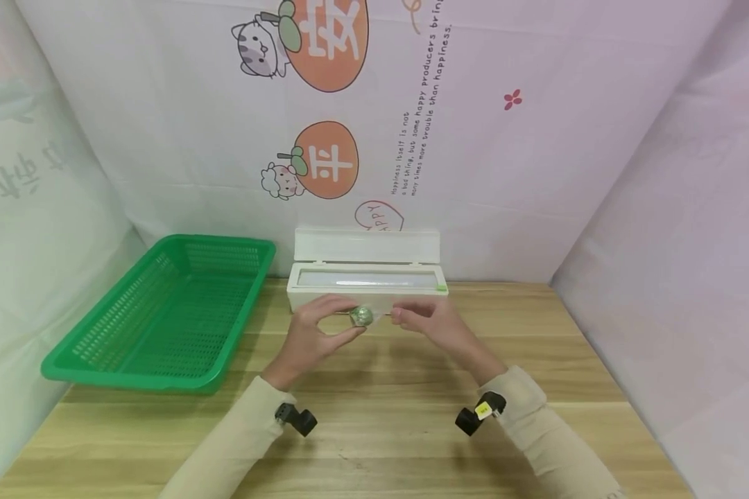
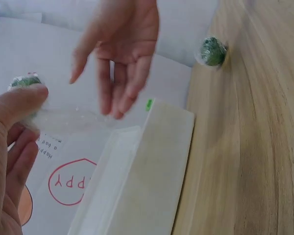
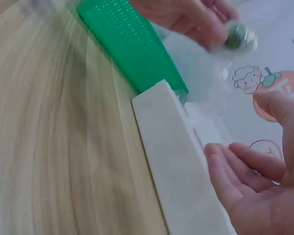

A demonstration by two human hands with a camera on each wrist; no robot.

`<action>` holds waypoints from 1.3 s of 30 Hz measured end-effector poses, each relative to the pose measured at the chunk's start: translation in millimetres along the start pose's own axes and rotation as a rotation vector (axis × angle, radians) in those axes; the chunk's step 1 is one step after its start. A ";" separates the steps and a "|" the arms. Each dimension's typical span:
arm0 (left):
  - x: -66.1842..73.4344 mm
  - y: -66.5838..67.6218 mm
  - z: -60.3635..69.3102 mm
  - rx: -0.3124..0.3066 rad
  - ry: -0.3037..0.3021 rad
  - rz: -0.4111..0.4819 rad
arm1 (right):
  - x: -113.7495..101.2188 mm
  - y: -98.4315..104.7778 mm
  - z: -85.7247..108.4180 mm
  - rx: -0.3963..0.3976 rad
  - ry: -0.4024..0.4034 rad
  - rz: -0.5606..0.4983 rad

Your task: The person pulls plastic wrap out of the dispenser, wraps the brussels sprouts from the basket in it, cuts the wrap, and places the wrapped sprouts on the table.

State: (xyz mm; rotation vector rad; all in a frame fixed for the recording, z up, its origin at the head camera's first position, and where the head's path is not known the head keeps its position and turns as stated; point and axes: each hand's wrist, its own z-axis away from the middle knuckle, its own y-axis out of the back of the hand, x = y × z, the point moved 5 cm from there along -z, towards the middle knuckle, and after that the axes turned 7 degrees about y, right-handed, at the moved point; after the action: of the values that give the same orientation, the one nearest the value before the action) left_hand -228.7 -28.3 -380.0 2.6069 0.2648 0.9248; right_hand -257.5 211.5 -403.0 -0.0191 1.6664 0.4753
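My left hand point(image 1: 308, 339) pinches a small round green item point(image 1: 361, 316) wrapped in clear plastic film, between thumb and fingers. A loose tail of film point(image 2: 63, 120) trails from it toward my right hand point(image 1: 433, 322). That hand is nearby, its fingers fairly straight and its thumb apart from them in both wrist views. Just behind both hands stands a long white film dispenser box point(image 1: 368, 299) with its lid point(image 1: 367, 246) raised. On the wooden table, a second film-wrapped green ball point(image 2: 213, 51) shows in the left wrist view; I cannot make it out in the head view.
A green plastic basket point(image 1: 237, 333) with slotted sides sits at the left on the wooden table point(image 1: 374, 443). Printed white cloth point(image 1: 474, 173) hangs behind the table, with more at both sides. Small black cameras point(image 1: 296, 419) are strapped at both wrists.
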 end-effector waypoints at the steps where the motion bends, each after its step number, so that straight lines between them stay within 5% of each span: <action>1: -0.1 1.7 0.6 0.001 0.002 0.033 | 2.3 -2.0 -1.0 -0.025 -0.003 -0.031; 7: 2.0 5.8 2.5 -0.007 0.028 0.225 | 10.9 -17.7 -7.5 -0.116 -0.043 -0.280; 12: 2.0 7.8 3.9 -0.002 0.021 0.223 | 6.5 -25.2 -9.4 -0.108 -0.078 -0.373; 20: -7.1 7.0 7.9 -0.009 -0.057 -0.040 | -14.8 -14.1 -8.8 -0.009 0.015 -0.036; 27: -9.2 4.4 9.6 -0.002 -0.055 -0.115 | -32.8 -15.3 -2.0 0.035 0.121 0.129; 39: -9.0 -1.5 9.3 -0.006 -0.029 -0.230 | -63.8 -39.1 8.6 0.111 0.440 0.388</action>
State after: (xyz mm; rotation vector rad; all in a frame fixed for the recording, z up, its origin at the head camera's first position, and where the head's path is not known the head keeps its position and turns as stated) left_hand -229.8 -32.0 -392.4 2.5159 0.5405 0.8050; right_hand -228.0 162.1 -354.5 0.3065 2.1397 0.7059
